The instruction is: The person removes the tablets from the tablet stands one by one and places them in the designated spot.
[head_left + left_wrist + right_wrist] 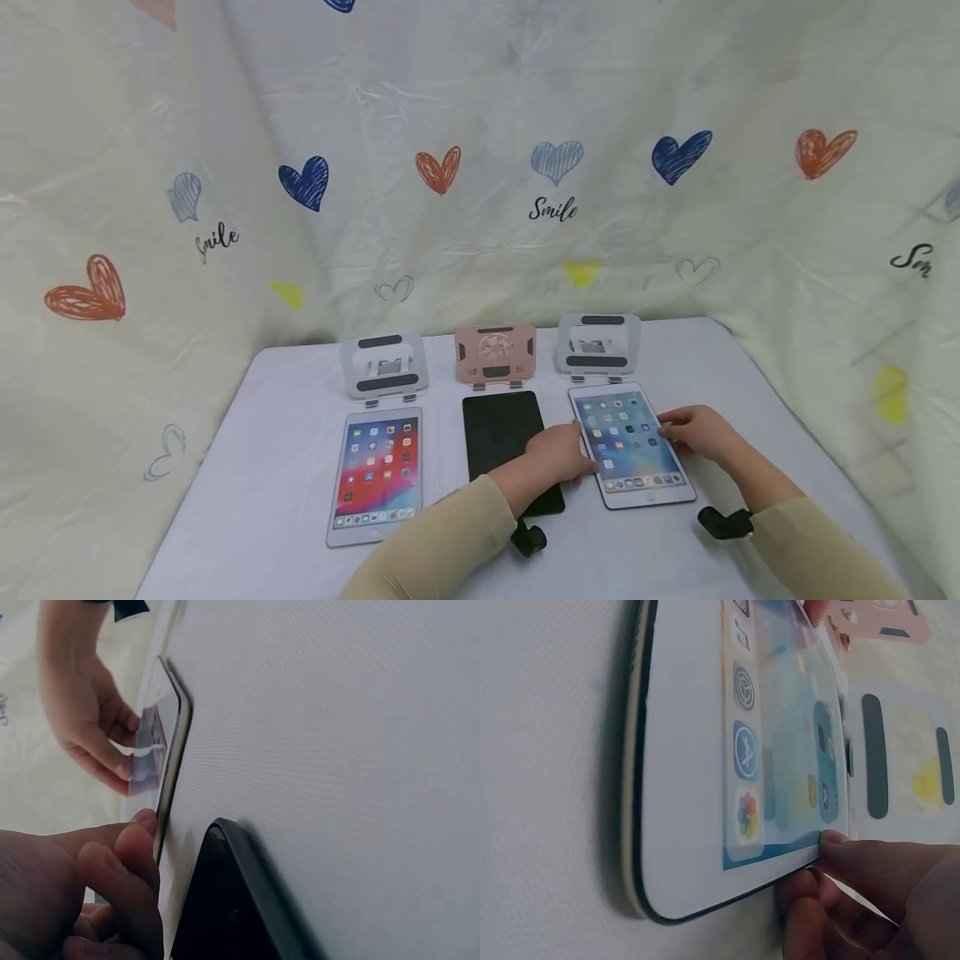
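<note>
Both hands are at a white tablet (628,442) with a lit blue screen of app icons, at the right of the table. My right hand (701,431) pinches its right edge, thumb (836,838) on the front rim and the other fingers curled under the side. At the opposite edge, my left hand (557,454) holds the tablet by its fingertips (145,818). Below my left wrist lies a tablet with a dark screen (498,433), partly covered by the forearm. Farther left rests another white tablet (378,471), its screen red and blue.
Behind the tablets stand three tablet stands: a white one (386,383) at left, a pink one (467,354) mid-row and another white one (597,373) at right. A white cloth covers the table (255,467). A heart-printed curtain (480,242) hangs close behind.
</note>
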Demonstrator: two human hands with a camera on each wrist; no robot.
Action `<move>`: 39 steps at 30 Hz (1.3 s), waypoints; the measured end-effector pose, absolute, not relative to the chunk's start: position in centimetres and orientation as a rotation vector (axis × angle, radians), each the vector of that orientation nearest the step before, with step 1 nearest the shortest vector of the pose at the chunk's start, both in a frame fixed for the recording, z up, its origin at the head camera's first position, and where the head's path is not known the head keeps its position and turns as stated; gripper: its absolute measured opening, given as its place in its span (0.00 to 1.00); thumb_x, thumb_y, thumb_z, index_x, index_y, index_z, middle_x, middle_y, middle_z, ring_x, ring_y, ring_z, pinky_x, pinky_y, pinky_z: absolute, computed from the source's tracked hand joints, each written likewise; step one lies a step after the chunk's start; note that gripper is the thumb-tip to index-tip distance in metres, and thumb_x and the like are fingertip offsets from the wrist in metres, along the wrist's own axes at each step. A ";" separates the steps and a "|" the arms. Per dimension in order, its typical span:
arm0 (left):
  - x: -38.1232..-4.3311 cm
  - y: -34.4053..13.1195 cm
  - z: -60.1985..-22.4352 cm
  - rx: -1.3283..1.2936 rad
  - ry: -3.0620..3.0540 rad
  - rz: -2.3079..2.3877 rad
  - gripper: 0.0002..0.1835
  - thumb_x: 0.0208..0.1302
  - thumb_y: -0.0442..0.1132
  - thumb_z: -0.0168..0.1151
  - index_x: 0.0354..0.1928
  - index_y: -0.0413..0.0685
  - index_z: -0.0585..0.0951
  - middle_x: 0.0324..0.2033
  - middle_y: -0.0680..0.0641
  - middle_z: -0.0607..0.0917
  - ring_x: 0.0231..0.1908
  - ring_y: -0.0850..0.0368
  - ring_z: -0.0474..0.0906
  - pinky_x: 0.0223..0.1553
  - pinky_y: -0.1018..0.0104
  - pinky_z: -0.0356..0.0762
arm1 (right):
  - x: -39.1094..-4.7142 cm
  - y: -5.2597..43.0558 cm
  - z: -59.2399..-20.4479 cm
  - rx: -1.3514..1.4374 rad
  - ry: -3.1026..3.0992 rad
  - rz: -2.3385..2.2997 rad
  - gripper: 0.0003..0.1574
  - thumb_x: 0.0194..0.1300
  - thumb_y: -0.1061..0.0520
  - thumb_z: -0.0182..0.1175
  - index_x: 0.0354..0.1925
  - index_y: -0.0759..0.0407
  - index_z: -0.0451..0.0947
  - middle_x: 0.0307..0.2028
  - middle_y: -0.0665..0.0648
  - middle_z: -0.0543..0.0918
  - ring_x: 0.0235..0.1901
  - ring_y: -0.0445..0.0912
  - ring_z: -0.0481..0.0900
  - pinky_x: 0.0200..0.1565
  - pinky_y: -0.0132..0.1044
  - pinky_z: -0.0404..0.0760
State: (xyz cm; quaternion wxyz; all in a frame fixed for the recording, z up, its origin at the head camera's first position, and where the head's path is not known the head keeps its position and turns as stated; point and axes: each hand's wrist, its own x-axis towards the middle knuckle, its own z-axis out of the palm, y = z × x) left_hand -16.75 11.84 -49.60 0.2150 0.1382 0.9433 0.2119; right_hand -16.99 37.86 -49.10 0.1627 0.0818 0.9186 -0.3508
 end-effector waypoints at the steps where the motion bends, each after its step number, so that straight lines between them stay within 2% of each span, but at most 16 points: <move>1: -16.7 11.8 -49.6 0.385 2.605 0.594 0.44 0.59 0.58 0.69 0.75 0.56 0.63 0.14 0.55 0.79 0.16 0.62 0.75 0.32 0.69 0.70 | -17.0 37.9 -49.0 0.229 2.628 -0.984 0.26 0.68 0.58 0.61 0.57 0.75 0.75 0.42 0.65 0.83 0.32 0.47 0.78 0.35 0.39 0.80; 10: -16.7 12.0 -49.8 0.351 2.546 0.706 0.46 0.58 0.56 0.72 0.76 0.60 0.61 0.13 0.54 0.80 0.12 0.61 0.76 0.32 0.70 0.70 | -17.2 38.1 -48.4 0.216 2.673 -0.883 0.24 0.66 0.57 0.64 0.54 0.73 0.78 0.38 0.62 0.83 0.31 0.47 0.77 0.35 0.40 0.78; 25: -16.3 12.5 -49.9 0.297 2.509 0.781 0.44 0.59 0.53 0.72 0.75 0.63 0.62 0.13 0.53 0.81 0.12 0.60 0.77 0.28 0.68 0.69 | -16.9 39.0 -48.8 0.240 2.626 -0.950 0.26 0.66 0.55 0.65 0.56 0.72 0.78 0.39 0.61 0.83 0.32 0.47 0.78 0.35 0.38 0.79; 32: -16.4 11.8 -50.1 0.261 2.418 0.966 0.34 0.64 0.52 0.67 0.72 0.65 0.68 0.14 0.51 0.81 0.14 0.58 0.78 0.20 0.65 0.72 | -16.8 39.1 -48.6 0.216 2.642 -0.942 0.27 0.67 0.54 0.64 0.57 0.72 0.76 0.36 0.60 0.81 0.31 0.48 0.77 0.34 0.39 0.78; 39: -17.0 9.8 -49.6 0.257 2.345 1.257 0.22 0.68 0.50 0.63 0.62 0.60 0.79 0.17 0.52 0.84 0.19 0.57 0.80 0.21 0.66 0.74 | -16.5 39.3 -48.5 0.213 2.676 -0.937 0.29 0.70 0.52 0.61 0.58 0.74 0.73 0.40 0.64 0.81 0.32 0.48 0.77 0.35 0.39 0.79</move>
